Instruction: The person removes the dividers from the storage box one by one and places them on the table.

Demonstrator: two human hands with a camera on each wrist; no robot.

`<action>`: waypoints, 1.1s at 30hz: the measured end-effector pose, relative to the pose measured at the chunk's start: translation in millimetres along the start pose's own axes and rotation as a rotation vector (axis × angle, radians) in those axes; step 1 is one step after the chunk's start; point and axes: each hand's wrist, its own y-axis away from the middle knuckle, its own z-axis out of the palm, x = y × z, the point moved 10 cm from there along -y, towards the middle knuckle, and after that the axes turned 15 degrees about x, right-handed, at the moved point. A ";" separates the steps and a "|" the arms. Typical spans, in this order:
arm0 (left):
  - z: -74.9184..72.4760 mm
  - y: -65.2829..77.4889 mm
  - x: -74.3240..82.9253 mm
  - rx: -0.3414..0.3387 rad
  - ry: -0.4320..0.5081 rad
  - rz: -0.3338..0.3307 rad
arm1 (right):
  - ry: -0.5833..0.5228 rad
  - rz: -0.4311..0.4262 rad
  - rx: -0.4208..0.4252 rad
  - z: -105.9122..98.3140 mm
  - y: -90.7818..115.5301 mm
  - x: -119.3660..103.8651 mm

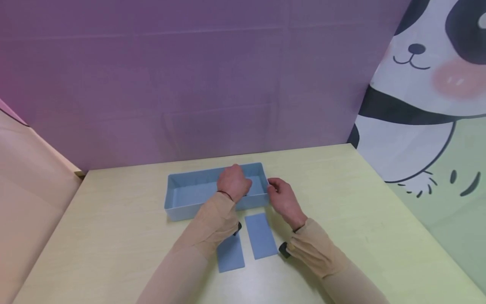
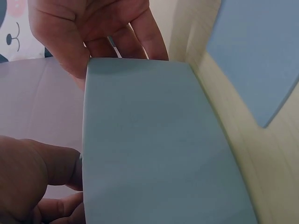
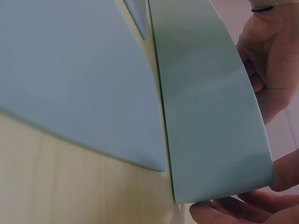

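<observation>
A long, shallow, light-blue box (image 1: pixel 216 206) with an open top stands on the table. My left hand (image 1: pixel 234 183) reaches over its front wall into the right half. In the left wrist view, the thumb (image 2: pixel 60 163) and curled fingers of that hand lie close to the rim; whatever may be between them is hidden. My right hand (image 1: pixel 284 200) grips the box's right end, thumb at the rim corner and fingers against the outer end wall. Before the box lie two flat blue rectangular panels, a right panel (image 1: pixel 262 236) and a left panel (image 1: pixel 230 255) partly covered by my left sleeve.
The pale wooden table (image 1: pixel 114 223) carries the box near its back edge. Behind rises a purple wall covering (image 1: pixel 190 84). To the right is a panel with a panda drawing (image 1: pixel 406 143). Dark wrist devices (image 1: pixel 284 250) sit under the sleeves.
</observation>
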 end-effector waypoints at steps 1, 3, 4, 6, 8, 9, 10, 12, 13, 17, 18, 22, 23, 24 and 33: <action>-0.4 0.1 -0.1 0.003 0.000 0.001 | -0.001 -0.001 0.000 0.2 0.1 -0.4; -0.9 0.1 -0.2 0.009 -0.006 0.004 | -0.006 -0.001 0.000 0.4 0.4 -1.4; -1.3 0.0 -0.1 0.012 -0.010 0.006 | -0.004 -0.003 0.001 0.3 0.6 -1.9; -1.9 -0.1 0.2 0.018 -0.014 0.008 | -0.003 -0.005 0.001 0.1 0.7 -2.4; -2.5 -0.5 0.6 0.023 -0.022 0.007 | -0.002 -0.010 0.003 -0.2 0.7 -3.0; -2.9 -0.4 0.8 0.024 -0.025 0.005 | 0.000 -0.013 0.003 -0.3 0.6 -3.0; -3.1 -0.7 0.8 0.025 -0.026 0.001 | 0.000 -0.013 0.004 -0.4 0.5 -2.9; -3.7 -0.9 1.2 0.029 -0.028 -0.002 | 0.001 -0.010 0.006 -0.5 0.2 -2.4; -3.9 -0.8 1.4 0.029 -0.025 -0.005 | 0.002 -0.010 0.006 -0.6 0.2 -2.1; -7.2 -1.1 2.9 0.042 -0.013 -0.010 | 0.007 -0.002 0.004 -0.7 0.6 -1.2; -8.2 -1.4 3.4 0.046 -0.013 -0.009 | 0.007 -0.001 0.006 -0.9 0.5 -1.2; -10.7 -2.7 5.2 0.052 -0.045 -0.004 | 0.008 0.013 0.011 -1.3 0.3 -0.1; -11.0 -3.0 5.3 0.053 -0.055 -0.005 | 0.008 0.015 0.010 -1.3 0.4 -0.1; -11.1 -3.1 5.3 0.053 -0.059 -0.008 | 0.009 0.016 0.012 -1.3 0.4 0.0; -13.2 -3.5 7.2 0.052 -0.068 -0.016 | 0.030 -0.006 0.017 -3.2 1.5 -2.3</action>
